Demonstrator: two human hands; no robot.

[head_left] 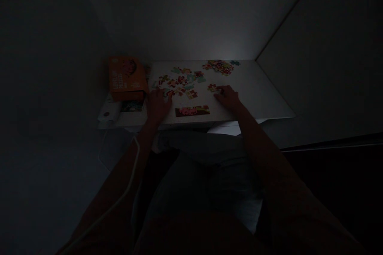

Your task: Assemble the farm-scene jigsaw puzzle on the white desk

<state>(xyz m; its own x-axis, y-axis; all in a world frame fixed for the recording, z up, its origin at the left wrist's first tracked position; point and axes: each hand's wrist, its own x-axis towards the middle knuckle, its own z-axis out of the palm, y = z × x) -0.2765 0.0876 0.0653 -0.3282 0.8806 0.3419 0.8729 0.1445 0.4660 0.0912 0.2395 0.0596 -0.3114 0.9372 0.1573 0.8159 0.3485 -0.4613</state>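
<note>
My left hand [158, 105] rests at the left of the white tabletop, thumb and fingers spread, beside a loose group of puzzle pieces [181, 81]. My right hand [229, 98] is closed at the fingertips on the edge of a puzzle piece [212, 87] that lies right of that group. Between the hands, near the front edge, sits a joined strip of puzzle [192, 111] with a pink shape on it. The light is dim, so fine detail on the pieces is hard to make out.
An orange puzzle box [127, 77] stands at the left of the table [254, 87]. A heap of puzzle pieces [220, 66] lies at the back right. A white device [108, 110] with a cable [131, 175] is at the front left corner. Walls enclose the table.
</note>
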